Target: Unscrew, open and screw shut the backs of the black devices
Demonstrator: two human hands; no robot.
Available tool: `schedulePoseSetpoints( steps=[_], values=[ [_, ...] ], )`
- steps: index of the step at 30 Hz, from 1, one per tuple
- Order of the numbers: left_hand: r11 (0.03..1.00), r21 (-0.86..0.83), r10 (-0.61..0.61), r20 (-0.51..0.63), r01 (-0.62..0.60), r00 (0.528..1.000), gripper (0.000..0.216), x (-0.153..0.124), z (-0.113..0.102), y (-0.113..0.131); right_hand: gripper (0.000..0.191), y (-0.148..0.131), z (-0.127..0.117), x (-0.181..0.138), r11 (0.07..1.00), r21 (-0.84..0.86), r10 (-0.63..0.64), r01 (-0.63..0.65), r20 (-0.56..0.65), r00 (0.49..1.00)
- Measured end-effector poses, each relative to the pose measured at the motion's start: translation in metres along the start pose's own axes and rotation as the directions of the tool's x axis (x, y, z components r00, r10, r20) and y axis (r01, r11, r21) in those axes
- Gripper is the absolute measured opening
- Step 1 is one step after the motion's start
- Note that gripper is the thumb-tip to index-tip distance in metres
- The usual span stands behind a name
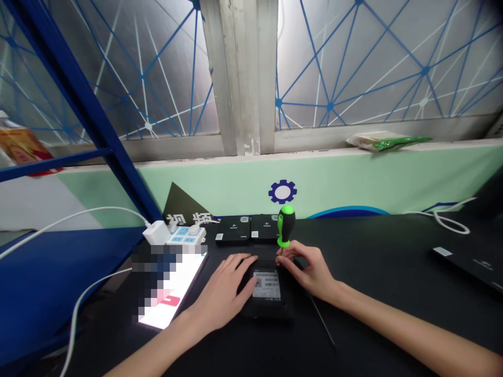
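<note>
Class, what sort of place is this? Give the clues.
Probably an electronics repair or assembly bench: a green-and-black-handled screwdriver held upright on a small black labelled box, two similar black boxes behind, and a white power strip nearby.

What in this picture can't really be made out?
All in the head view:
- Tip of the screwdriver: hidden behind the right hand, down at the black box.
- The box's left side: covered by the left hand.
- The label on the box: print too small to read.
- The lit screen at left: blurred by a mosaic.
- The flat dark device at right: cut off by the edge.
</note>
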State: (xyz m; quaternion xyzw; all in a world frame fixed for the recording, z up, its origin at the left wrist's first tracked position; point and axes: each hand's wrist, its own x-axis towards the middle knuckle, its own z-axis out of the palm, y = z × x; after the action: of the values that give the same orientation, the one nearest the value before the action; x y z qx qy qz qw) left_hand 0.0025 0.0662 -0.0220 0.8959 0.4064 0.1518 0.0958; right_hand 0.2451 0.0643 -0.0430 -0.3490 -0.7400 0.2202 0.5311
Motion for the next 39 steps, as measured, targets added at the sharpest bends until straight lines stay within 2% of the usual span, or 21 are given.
schedulePoseSetpoints(
  steps=[5, 10, 18, 20, 25, 30, 34, 39],
  values=[
    [1.0, 0.002, 0.01, -0.005, -0.01, 1.0, 0.042, -0.0007, -0.0003, -0.0005, 0.004, -0.0002, -0.0012, -0.0004, 1.0, 0.009, 0.02, -0.02, 0.005, 1.0],
    [1.0, 0.007, -0.006, 0.007, 0.005, 1.0, 0.042, 0.0001, -0.0006, 0.0002, 0.009, -0.0022, -0.0044, -0.0015, 0.999, -0.001, -0.038, 0.038, 0.064, 0.997],
    [1.0, 0.002, -0.007, 0.014, 0.007, 1.0, 0.042, 0.0002, -0.0018, 0.0005, 0.003, -0.0017, 0.0004, -0.0002, 1.0, -0.015, -0.012, 0.012, -0.036, 0.999],
    [1.0, -0.002, -0.014, 0.019, 0.014, 1.0, 0.043, 0.0004, -0.0019, 0.0002, 0.002, -0.0024, -0.0004, 0.0, 1.0, -0.003, 0.0, 0.0, -0.026, 1.0],
    [1.0, -0.008, -0.013, 0.024, 0.013, 1.0, 0.043, 0.0002, -0.0018, 0.0002, 0.014, -0.0025, -0.0043, -0.0003, 1.0, 0.009, -0.012, 0.011, 0.042, 0.999],
    [1.0, -0.003, -0.005, 0.016, 0.005, 1.0, 0.042, 0.0004, -0.0008, -0.0005, 0.004, 0.0015, -0.0017, -0.0007, 1.0, -0.016, -0.02, 0.019, -0.018, 1.0],
    [1.0, 0.007, -0.007, 0.015, 0.007, 1.0, 0.043, -0.0005, 0.0009, -0.0022, 0.005, 0.0015, 0.0002, -0.0002, 1.0, -0.028, -0.016, 0.014, -0.049, 0.999],
    [1.0, -0.003, -0.005, 0.015, 0.005, 1.0, 0.042, -0.001, 0.0003, -0.0013, 0.009, -0.0031, -0.004, -0.0002, 0.999, 0.008, -0.038, 0.037, 0.035, 0.999]
  ],
)
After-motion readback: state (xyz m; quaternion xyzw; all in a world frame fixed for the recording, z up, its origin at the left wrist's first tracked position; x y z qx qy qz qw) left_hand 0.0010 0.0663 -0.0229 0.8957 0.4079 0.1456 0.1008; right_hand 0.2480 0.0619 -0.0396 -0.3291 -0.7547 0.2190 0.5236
